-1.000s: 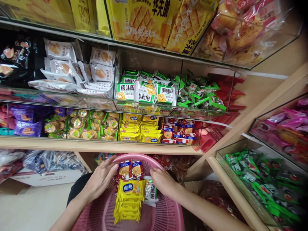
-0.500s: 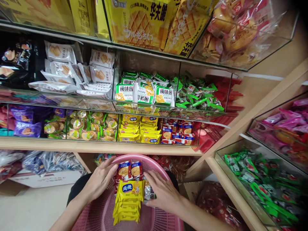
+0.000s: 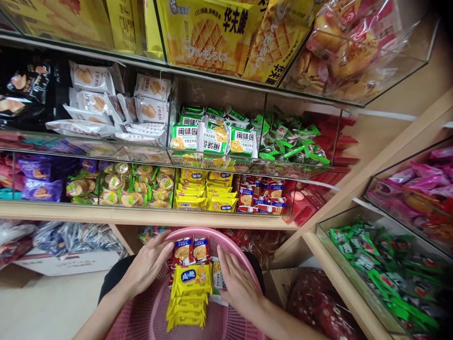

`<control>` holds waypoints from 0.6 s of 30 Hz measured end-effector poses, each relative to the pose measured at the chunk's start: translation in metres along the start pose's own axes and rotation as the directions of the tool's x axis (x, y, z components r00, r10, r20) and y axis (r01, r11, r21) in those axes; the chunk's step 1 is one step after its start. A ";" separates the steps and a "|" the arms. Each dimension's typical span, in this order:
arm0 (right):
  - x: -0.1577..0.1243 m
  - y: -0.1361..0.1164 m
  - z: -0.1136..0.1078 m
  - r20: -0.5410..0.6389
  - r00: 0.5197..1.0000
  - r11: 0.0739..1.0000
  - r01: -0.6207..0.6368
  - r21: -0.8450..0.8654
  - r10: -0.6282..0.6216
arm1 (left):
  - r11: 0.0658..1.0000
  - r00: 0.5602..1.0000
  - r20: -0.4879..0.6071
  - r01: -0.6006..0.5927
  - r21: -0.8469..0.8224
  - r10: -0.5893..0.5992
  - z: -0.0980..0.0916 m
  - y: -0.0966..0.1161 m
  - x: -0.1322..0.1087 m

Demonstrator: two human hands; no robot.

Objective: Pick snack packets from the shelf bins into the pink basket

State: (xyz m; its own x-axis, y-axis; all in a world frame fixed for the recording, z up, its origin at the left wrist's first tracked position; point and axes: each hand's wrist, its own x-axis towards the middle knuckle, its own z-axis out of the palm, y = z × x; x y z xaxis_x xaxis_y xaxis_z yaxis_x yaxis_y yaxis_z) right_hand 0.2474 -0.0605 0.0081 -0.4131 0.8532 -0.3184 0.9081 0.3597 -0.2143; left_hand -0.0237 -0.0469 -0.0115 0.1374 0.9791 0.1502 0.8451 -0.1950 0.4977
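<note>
Left hand [image 3: 146,264] and right hand [image 3: 239,288] arrange snack packets inside a pink plastic mesh basket [image 3: 187,230].

The left hand is open, fingers spread against the red-and-blue biscuit packs [image 3: 191,250] at 12 o'clock from the yellow cracker stack [image 3: 189,295]. The right hand is narrower, curved over a slim silver-and-yellow packet [image 3: 215,278] at 2 o'clock; whether it grips, I cannot tell. The wooden shelf edge [image 3: 141,217] overhangs the basket's far rim, limiting room at 12 o'clock; bare mesh at 4 and 7 o'clock leaves the most room.
</note>
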 end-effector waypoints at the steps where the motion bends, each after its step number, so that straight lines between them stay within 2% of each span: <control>1: 0.000 0.000 0.000 -0.015 1.000 1.000 -0.004 -0.004 0.004 | 1.000 1.000 0.001 -0.001 0.001 0.001 0.000 0.000 0.000; 6: 0.002 0.002 0.004 -0.086 0.996 1.000 -0.004 -0.024 0.001 | 1.000 1.000 -0.001 -0.001 0.007 0.001 0.000 0.000 0.001; 15: 0.004 -0.003 0.003 -0.143 0.990 0.995 -0.006 -0.097 -0.008 | 0.999 0.999 0.022 0.042 0.000 -0.042 -0.001 0.000 -0.002; 18: 0.005 -0.004 0.003 -0.130 0.991 0.994 -0.023 -0.106 0.009 | 0.999 0.999 0.012 0.050 -0.005 -0.050 -0.002 0.003 -0.002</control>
State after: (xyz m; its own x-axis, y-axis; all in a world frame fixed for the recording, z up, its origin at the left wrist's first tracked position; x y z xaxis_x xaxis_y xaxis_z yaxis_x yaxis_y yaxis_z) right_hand 0.2415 -0.0592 0.0045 -0.3924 0.8984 -0.1973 0.9195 0.3780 -0.1075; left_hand -0.0226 -0.0491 -0.0087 0.1014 0.9881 0.1154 0.8482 -0.1465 0.5090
